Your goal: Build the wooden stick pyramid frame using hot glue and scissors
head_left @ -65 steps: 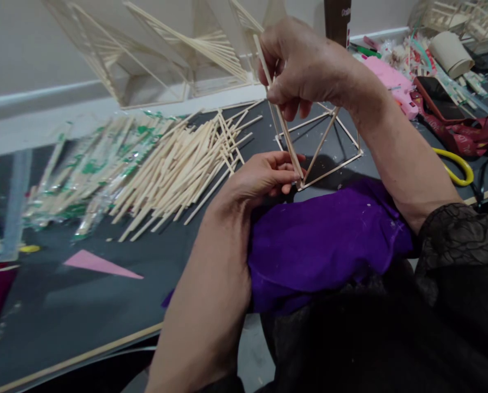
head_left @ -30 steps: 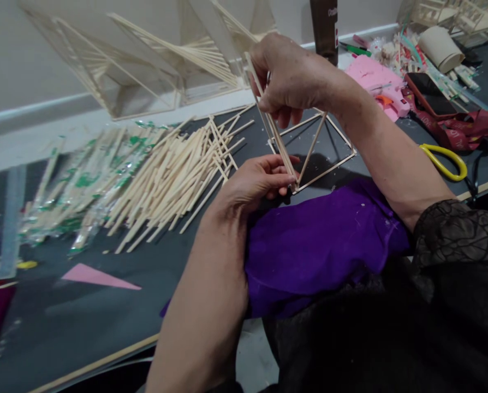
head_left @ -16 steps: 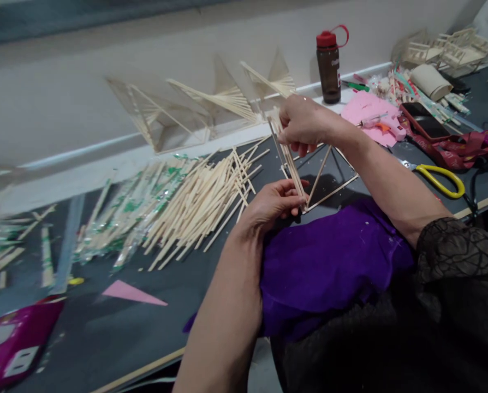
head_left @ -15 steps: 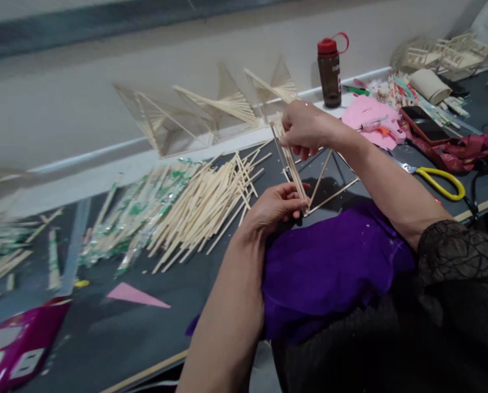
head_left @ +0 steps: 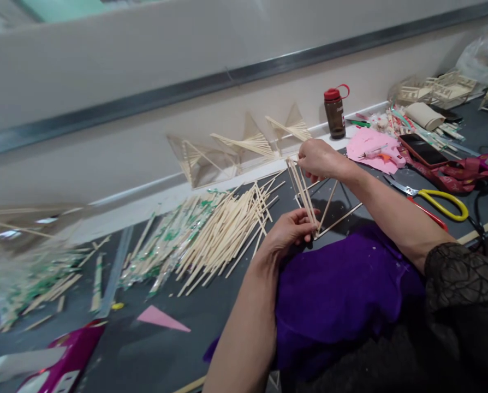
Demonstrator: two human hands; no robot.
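Note:
A small frame of thin wooden sticks [head_left: 337,217] stands on the dark table in front of me. My left hand [head_left: 289,232] pinches the lower end of a few sticks [head_left: 304,192] at the frame's near corner. My right hand [head_left: 318,159] is closed on the upper ends of those same sticks, holding them tilted up and to the left. A purple cloth [head_left: 342,297] lies on my lap under both forearms.
A big heap of loose sticks [head_left: 223,232] lies to the left, wrapped ones [head_left: 166,243] beyond it. Finished stick models [head_left: 244,147] lean on the wall. A brown bottle [head_left: 334,112], pink foam [head_left: 369,144], a phone [head_left: 422,150] and yellow scissors [head_left: 440,199] sit to the right.
The camera has tipped upward and back, so more wall and table show. Both hands keep their grip on the sticks at the frame's corner.

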